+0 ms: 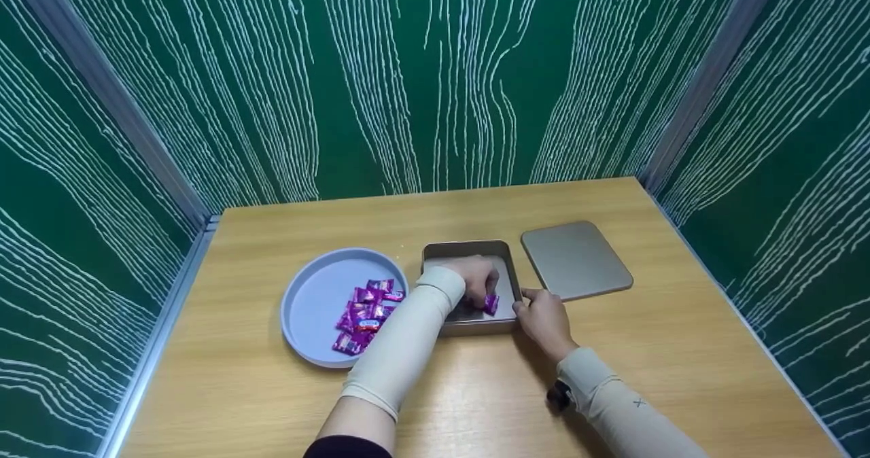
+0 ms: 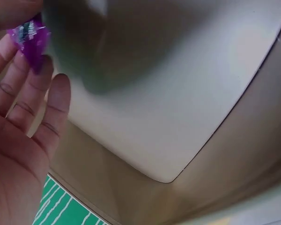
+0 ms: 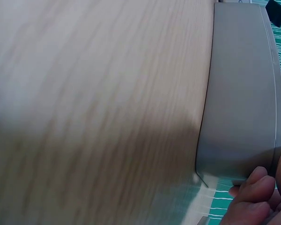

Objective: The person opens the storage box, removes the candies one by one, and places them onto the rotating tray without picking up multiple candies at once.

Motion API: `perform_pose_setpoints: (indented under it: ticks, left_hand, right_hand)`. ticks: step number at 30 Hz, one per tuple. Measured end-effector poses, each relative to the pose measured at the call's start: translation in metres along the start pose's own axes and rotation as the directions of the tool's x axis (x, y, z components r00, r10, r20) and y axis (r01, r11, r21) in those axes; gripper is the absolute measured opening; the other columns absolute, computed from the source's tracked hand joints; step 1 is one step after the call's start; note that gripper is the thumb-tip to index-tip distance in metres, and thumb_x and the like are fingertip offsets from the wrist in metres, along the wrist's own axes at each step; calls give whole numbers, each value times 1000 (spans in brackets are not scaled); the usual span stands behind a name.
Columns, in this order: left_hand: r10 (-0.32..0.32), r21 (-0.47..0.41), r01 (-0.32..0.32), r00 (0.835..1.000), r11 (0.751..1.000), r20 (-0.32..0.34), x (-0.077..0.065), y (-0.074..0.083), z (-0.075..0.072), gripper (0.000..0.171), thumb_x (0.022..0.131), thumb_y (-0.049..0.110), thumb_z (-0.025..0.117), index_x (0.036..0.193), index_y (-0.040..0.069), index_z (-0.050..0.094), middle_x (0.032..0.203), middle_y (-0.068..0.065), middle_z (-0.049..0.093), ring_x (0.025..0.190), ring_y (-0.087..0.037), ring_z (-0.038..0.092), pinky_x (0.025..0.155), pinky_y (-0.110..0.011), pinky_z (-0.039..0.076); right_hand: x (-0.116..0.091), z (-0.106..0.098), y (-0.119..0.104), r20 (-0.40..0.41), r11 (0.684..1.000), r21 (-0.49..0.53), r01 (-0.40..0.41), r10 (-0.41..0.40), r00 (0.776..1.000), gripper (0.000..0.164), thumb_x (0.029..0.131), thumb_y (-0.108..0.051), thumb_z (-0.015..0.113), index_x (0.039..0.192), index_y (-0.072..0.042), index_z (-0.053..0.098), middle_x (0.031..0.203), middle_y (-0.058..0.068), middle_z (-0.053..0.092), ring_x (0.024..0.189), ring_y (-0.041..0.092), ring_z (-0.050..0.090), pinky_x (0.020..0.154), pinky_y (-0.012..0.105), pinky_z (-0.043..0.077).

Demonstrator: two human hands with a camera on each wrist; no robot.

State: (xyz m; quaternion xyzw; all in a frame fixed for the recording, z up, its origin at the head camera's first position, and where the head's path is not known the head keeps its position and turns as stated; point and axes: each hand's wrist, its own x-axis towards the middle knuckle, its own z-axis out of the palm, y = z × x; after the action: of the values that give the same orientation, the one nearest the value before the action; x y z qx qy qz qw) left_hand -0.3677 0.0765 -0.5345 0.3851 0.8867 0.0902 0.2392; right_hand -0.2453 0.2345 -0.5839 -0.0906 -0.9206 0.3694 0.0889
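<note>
My left hand (image 1: 479, 274) reaches down into a square metal tin (image 1: 479, 329) and pinches a small purple-wrapped candy (image 1: 491, 304) close over its floor. In the left wrist view the candy (image 2: 30, 40) sits between thumb and fingers, with the tin's pale bottom (image 2: 145, 126) beside it. My right hand (image 1: 546, 319) grips the tin's right wall near its front corner. The right wrist view shows its curled fingers (image 3: 253, 197) against the end of the tin's side (image 3: 241, 89). My left hand and sleeve hide part of the tin's inside.
Left of the tin stands a round pale-blue tray (image 1: 316, 308) with several purple-wrapped candies (image 1: 363, 312) heaped on its right side, partly behind my left sleeve. A flat square metal lid (image 1: 578, 261) lies right of the tin. Green patterned panels (image 1: 476, 84) enclose the wooden table (image 1: 476, 403).
</note>
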Motion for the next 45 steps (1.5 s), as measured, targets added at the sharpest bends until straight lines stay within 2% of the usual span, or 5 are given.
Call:
perform_pose_setpoints:
  ticks: [18,22,32,36,45]
  left_hand:
    - [58,-183,-83,989,980,-140,-24,-10,-29,13,88,22,87,93,13,79,86,4,72,76,-10,59,65,-22,48]
    - [56,-215,-93,983,972,-172,-35,-10,-38,17,89,20,86,103,10,82,95,0,77,82,-11,61,71,-22,51]
    - [75,-303,-170,950,938,-302,-61,-25,-49,19,90,12,83,107,3,83,99,-10,80,82,-8,64,74,-17,51]
    - [40,-336,-163,937,928,-346,-74,-34,-53,22,90,13,83,109,3,83,101,-11,80,84,-10,65,78,-20,54]
    - [-72,-386,-91,919,918,-388,-109,-57,-61,22,93,16,83,113,6,81,108,-10,81,95,-21,73,94,-36,62]
  right_hand:
    - [1,-2,2,-4,999,-18,37,-37,999,35,91,-5,67,120,11,77,93,21,77,72,25,58,61,34,44]
    - [2,-2,3,-24,998,-25,55,-56,998,34,89,-4,66,116,11,78,76,14,71,68,24,54,59,35,43]
    - [1,-3,1,3,999,-31,35,-35,999,37,90,-6,65,121,11,77,84,17,76,75,27,61,67,40,54]
    - [2,-3,0,16,999,-30,23,-22,1000,36,92,-6,65,122,11,76,99,24,80,80,29,65,70,42,56]
    - [2,-3,1,8,1000,-16,24,-24,1000,36,92,-5,67,122,12,76,89,20,78,70,24,61,62,33,49]
